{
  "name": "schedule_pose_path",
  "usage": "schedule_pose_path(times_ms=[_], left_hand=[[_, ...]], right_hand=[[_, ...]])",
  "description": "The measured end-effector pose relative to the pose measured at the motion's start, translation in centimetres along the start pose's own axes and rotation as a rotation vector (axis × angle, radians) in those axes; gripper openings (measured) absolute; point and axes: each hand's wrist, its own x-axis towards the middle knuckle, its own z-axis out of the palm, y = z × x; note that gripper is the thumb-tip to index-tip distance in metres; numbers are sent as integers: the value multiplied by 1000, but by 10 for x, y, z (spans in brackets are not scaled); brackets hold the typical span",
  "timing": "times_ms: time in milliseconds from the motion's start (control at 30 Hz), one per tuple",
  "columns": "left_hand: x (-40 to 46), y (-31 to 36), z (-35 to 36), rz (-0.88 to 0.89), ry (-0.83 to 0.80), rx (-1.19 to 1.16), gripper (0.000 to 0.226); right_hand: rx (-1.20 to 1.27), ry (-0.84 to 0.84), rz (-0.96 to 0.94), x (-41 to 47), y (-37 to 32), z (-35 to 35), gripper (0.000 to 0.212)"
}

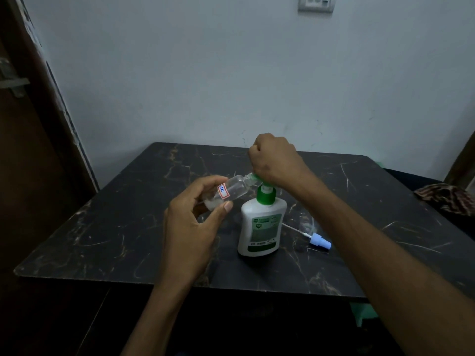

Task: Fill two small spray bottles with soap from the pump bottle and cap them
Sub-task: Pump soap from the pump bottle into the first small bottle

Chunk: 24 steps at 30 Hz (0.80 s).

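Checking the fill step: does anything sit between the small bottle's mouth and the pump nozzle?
Nothing visible. The left hand holds the small spray bottle tilted, its open neck right at the pump bottle nozzle, under the right hand. The blue spray cap lies apart on the table.

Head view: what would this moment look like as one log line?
left hand: tilts small spray bottle | right hand: presses pump bottle | spray cap: on table

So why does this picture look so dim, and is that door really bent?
Head view: the room light is low, so the dark table swallows detail and the soap bottle label blurs; the wide lens bows the door frame at the left edge; the hands stay fairly sharp.
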Motion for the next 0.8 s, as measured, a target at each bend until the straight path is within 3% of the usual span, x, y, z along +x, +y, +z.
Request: schedule_pose_path(times_ms=[233, 400, 600, 800], left_hand=[[-2, 1, 1, -15, -16, -55, 36], [-2, 0, 0, -22, -15, -48, 37], [-2, 2, -1, -16, -2, -62, 37], [-2, 2, -1, -29, 1, -32, 38]], right_hand=[[-16, 34, -25, 0, 0, -7, 23], [66, -30, 17, -2, 3, 2, 21], [-23, 32, -48, 1, -1, -6, 22], [30, -25, -11, 2, 1, 1, 21]])
